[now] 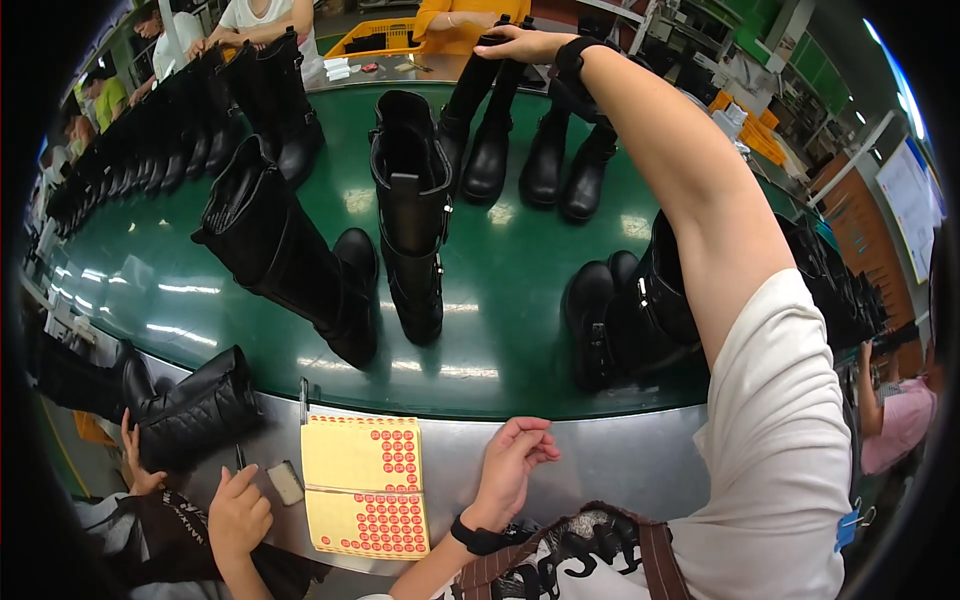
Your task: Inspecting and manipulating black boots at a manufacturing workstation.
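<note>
My right hand (527,46) reaches across to the far side of the green table. It is closed on the top of a tall black boot (465,105), which stands upright beside its mate (492,150). Near the front metal edge, my left hand (512,468) hovers with loosely curled fingers and nothing visible in it. Left of it lies a yellow sheet of round red stickers (350,460). Two tall black boots stand mid-table: one tilted (290,250), the other upright with buckles (410,230). A shorter black pair (545,155) stands right of the held boot.
Rows of black boots (165,135) line the table's left; more buckled boots (640,310) stand at right. A co-worker's hand (240,510) is left of the stickers, near a quilted boot (205,405). Yellow crates (375,38) and other people are beyond the far edge.
</note>
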Motion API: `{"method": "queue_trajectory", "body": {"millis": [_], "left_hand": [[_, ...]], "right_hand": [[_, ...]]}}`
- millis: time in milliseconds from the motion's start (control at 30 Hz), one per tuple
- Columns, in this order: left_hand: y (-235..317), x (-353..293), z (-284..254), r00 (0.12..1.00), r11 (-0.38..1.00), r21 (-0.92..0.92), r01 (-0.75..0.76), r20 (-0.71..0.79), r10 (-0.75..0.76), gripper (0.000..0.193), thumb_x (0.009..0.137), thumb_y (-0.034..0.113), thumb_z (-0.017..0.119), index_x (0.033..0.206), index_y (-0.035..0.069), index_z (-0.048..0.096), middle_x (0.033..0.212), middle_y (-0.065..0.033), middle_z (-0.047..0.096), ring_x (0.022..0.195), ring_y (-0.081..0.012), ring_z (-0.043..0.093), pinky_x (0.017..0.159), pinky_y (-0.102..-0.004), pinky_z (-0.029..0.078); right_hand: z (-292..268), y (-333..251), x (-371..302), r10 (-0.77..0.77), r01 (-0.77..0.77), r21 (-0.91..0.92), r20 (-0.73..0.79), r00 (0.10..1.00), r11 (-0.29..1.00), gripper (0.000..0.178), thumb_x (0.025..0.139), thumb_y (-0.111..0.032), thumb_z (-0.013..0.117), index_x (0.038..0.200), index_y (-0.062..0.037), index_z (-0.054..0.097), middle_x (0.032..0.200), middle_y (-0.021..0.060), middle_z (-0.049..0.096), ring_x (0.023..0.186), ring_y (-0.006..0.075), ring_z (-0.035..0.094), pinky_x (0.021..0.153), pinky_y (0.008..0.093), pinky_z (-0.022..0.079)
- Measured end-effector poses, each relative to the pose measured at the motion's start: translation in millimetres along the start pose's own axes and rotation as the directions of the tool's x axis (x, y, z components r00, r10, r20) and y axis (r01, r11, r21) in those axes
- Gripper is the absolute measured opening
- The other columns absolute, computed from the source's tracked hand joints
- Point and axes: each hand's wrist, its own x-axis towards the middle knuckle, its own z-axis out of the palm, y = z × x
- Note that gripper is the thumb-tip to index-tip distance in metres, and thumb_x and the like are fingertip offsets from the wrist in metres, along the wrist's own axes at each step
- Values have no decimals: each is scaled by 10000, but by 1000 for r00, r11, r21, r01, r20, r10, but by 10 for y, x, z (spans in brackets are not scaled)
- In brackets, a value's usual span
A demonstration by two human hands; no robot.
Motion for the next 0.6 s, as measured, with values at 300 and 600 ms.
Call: {"method": "queue_trajectory", "body": {"millis": [300, 600], "left_hand": [[9, -4, 27, 1000, 1000, 0, 7, -13, -7, 137, 978, 75, 524, 1080, 8, 587, 930, -82, 617, 827, -191, 634, 806, -321, 527], [28, -18, 44, 1000, 1000, -1, -22, 10, 22, 143, 984, 86, 511, 1087, 15, 581, 930, -83, 620, 827, -192, 633, 818, -332, 526]], "right_hand": [[-577, 489, -149, 172, -372, -326, -506, 845, 869, 361, 777, -364, 662, 925, -52, 765, 951, 184, 731, 926, 374, 695, 843, 424, 555], [-314, 574, -339, 368, -374, -264, -72, 927, 889, 526, 858, -439, 736, 1064, 44, 704, 1063, 163, 721, 723, 228, 743, 725, 348, 584]]}}
